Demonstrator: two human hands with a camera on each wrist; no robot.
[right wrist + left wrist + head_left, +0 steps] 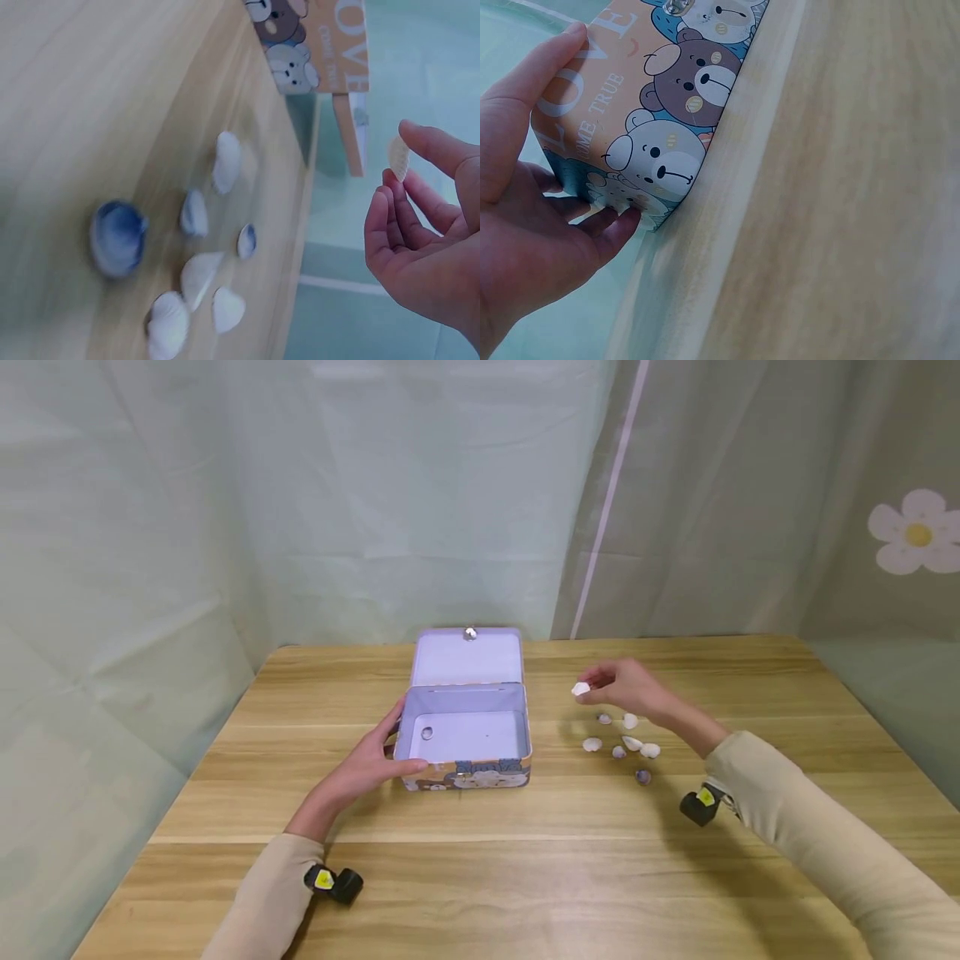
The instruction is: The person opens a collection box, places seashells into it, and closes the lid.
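Observation:
An open tin box [465,727] with a lilac inside and cartoon bears on its walls [667,97] stands on the wooden table, lid tilted back. My left hand [365,766] holds its left front corner, thumb along the front wall and fingers [615,225] on the side. My right hand [626,687] hovers above the table to the right of the box and pinches a small white shell [581,689] [398,156] between thumb and fingertips. Several more shells [630,747] [196,262] lie on the table below that hand, some white, some bluish.
The wooden table [525,877] runs out to a pale green curtain [225,510] behind and on both sides. A small round thing [427,733] lies inside the box. Black wrist cameras [333,883] sit by both sleeves.

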